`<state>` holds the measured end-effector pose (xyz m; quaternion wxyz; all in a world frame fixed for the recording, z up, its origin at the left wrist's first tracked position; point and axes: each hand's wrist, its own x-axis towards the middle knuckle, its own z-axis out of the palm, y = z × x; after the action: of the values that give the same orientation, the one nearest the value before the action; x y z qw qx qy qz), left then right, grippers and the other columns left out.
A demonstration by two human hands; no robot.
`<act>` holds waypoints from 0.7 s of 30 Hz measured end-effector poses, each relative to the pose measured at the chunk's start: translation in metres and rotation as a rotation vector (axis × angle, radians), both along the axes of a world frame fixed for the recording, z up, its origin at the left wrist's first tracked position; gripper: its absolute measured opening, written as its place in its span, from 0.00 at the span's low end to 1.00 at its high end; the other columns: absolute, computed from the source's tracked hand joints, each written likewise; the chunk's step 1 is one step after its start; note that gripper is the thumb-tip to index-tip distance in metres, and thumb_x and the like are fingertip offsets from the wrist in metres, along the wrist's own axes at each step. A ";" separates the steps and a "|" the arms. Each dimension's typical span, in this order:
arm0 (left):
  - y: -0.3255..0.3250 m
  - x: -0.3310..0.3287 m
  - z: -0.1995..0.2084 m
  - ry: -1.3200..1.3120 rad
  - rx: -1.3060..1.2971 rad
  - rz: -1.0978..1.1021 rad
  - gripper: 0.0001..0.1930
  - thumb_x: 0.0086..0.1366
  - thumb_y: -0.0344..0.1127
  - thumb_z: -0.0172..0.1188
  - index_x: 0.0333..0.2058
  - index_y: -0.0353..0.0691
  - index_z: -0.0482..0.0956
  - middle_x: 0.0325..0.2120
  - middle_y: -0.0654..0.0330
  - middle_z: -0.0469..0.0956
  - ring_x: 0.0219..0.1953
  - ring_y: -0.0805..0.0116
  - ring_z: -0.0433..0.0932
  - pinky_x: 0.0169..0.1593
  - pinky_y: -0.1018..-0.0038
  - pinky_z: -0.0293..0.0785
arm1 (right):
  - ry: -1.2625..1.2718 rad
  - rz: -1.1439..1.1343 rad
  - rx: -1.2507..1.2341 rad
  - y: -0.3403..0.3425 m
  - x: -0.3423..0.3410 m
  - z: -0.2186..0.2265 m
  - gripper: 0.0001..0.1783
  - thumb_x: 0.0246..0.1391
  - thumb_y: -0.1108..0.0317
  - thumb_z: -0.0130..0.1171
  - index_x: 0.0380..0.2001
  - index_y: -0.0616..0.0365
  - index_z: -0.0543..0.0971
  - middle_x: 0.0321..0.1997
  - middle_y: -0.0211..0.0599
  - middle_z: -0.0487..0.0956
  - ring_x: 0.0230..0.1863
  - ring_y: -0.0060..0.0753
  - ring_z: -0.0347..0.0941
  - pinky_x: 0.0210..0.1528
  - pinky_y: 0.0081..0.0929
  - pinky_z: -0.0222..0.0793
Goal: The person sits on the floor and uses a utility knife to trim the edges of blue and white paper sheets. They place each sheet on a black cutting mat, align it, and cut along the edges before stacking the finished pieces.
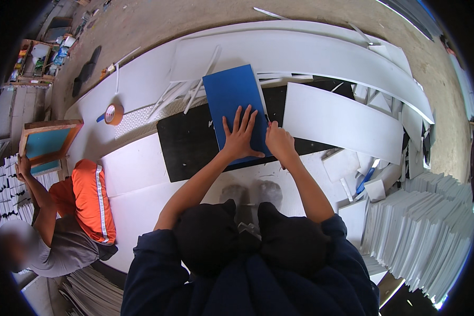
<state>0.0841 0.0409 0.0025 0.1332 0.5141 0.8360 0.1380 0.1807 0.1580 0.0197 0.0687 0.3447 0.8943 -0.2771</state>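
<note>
My left hand lies flat on a blue rectangular board, fingers spread, pressing on its near part. Beneath it is a white sheet, its edge showing along the board's right side. My right hand is closed around a slim dark tool, with its tip at the board's right edge; most of it is hidden in the fist. Board and sheet rest on a black mat. Just right of my right hand lies a loose white foam-like panel.
Long white sheets and thin offcut strips lie beyond the mat. A tape roll sits left. Right are a blue-handled knife and stacked white sheets. At left, another person holds a wooden frame.
</note>
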 end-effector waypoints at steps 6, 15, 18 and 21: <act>0.002 0.000 0.003 -0.022 -0.020 0.006 0.69 0.21 0.62 0.70 0.62 0.46 0.41 0.64 0.57 0.38 0.65 0.54 0.32 0.55 0.37 0.24 | -0.062 0.006 -0.058 0.004 0.000 -0.004 0.13 0.55 0.62 0.42 0.37 0.61 0.67 0.28 0.53 0.77 0.33 0.55 0.75 0.35 0.47 0.70; 0.004 0.004 0.009 -0.038 -0.046 0.000 0.68 0.24 0.61 0.71 0.62 0.46 0.39 0.64 0.58 0.35 0.65 0.54 0.30 0.55 0.36 0.26 | -0.068 -0.008 -0.053 -0.028 0.053 -0.007 0.11 0.56 0.62 0.40 0.35 0.60 0.64 0.22 0.52 0.76 0.27 0.56 0.75 0.31 0.50 0.69; 0.002 0.004 0.010 -0.037 -0.081 0.012 0.68 0.24 0.61 0.70 0.62 0.46 0.39 0.64 0.58 0.35 0.65 0.54 0.29 0.55 0.36 0.26 | -0.119 -0.018 -0.080 -0.043 0.078 -0.004 0.11 0.56 0.63 0.40 0.35 0.60 0.64 0.21 0.52 0.76 0.27 0.56 0.75 0.30 0.50 0.69; 0.002 0.004 0.008 -0.029 -0.045 0.014 0.69 0.22 0.63 0.69 0.62 0.46 0.39 0.64 0.58 0.36 0.65 0.53 0.29 0.55 0.36 0.24 | -0.167 -0.023 -0.074 -0.055 0.098 -0.003 0.11 0.57 0.63 0.38 0.35 0.59 0.64 0.20 0.52 0.76 0.26 0.56 0.75 0.30 0.52 0.68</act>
<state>0.0879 0.0430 0.0105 0.1560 0.5031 0.8404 0.1276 0.2785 0.1030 0.0169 0.1527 0.3742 0.8705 -0.2810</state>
